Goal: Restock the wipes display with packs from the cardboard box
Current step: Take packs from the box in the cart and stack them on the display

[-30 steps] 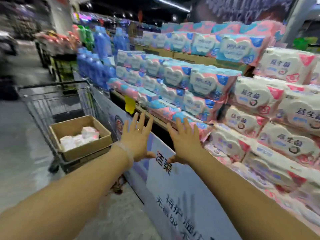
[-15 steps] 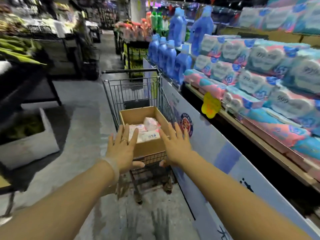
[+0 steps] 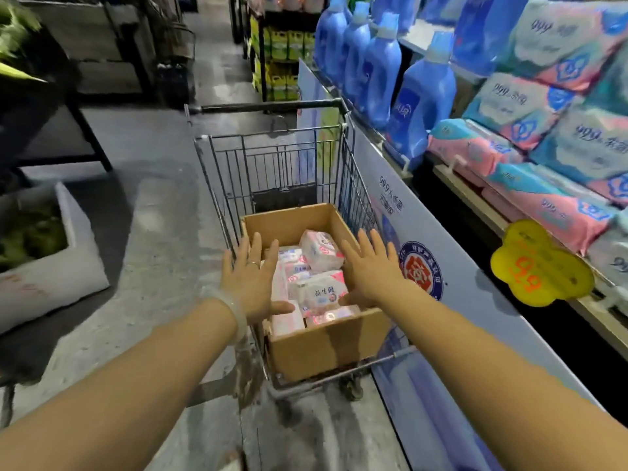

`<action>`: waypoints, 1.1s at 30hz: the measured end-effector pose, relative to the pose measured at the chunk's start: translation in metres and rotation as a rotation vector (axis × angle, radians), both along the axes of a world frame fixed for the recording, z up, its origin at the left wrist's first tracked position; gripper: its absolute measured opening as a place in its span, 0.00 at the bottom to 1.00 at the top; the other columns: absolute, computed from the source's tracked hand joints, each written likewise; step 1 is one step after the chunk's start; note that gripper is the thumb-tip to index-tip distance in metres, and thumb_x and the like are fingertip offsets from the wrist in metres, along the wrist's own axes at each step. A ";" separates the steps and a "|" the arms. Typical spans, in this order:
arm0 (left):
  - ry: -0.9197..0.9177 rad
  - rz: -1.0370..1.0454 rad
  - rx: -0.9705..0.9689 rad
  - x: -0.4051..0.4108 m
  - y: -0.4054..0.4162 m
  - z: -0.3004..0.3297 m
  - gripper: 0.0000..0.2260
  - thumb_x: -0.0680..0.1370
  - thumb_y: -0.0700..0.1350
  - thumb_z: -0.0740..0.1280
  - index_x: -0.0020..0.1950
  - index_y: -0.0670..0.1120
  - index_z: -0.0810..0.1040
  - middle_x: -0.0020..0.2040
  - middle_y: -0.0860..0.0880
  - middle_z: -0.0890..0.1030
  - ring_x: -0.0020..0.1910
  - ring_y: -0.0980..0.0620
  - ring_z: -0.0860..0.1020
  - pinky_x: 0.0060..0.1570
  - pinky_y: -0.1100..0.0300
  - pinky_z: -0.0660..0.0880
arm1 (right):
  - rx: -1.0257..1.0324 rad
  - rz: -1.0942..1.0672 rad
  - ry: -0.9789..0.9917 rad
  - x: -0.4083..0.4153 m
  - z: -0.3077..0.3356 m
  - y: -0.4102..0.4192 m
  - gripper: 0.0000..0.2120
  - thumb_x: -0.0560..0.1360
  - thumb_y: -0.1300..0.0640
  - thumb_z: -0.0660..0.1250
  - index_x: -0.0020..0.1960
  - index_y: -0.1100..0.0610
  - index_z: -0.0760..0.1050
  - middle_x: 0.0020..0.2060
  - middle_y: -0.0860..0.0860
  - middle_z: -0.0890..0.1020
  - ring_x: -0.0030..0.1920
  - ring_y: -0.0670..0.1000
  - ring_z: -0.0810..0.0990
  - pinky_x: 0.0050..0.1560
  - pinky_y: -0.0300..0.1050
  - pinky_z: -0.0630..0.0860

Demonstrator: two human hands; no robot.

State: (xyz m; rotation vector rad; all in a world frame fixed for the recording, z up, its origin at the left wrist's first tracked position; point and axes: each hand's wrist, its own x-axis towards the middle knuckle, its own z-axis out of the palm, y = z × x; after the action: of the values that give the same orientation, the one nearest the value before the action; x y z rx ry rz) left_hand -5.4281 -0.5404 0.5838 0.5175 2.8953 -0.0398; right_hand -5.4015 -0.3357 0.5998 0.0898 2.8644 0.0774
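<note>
An open cardboard box (image 3: 326, 345) sits in a wire shopping cart (image 3: 272, 164) and holds several white-and-pink wipes packs (image 3: 321, 254). My left hand (image 3: 249, 277) hovers over the box's left edge, fingers spread and empty. Over the right edge my right hand (image 3: 372, 270) is spread the same way, its thumb close to a pack (image 3: 321, 294) between both hands. The wipes display (image 3: 530, 137) with stacked pink and blue packs rises on the right.
Blue detergent bottles (image 3: 421, 96) stand beyond the display. A yellow price tag (image 3: 540, 263) sticks out from the shelf edge. A white display panel (image 3: 441, 300) borders the cart's right side. A white foam crate (image 3: 51, 277) sits on the floor at left.
My view has swung left from the display to the cart. Both hands moved from the display panel to above the box, still spread and empty.
</note>
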 end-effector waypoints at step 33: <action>-0.893 0.935 0.675 -0.197 0.125 -0.330 0.42 0.58 0.39 0.83 0.61 0.40 0.58 0.54 0.39 0.75 0.53 0.41 0.78 0.48 0.47 0.80 | -1.057 -0.466 -0.503 -0.211 -0.337 0.106 0.38 0.58 0.69 0.81 0.60 0.49 0.67 0.49 0.33 0.70 0.53 0.37 0.73 0.44 0.18 0.70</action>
State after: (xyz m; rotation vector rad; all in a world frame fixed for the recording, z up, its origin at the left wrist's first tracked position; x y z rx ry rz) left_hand -5.6247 -0.4153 0.2543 -0.6292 1.9206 1.0146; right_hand -5.6130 -0.2298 0.2630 0.4284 1.9908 -1.2606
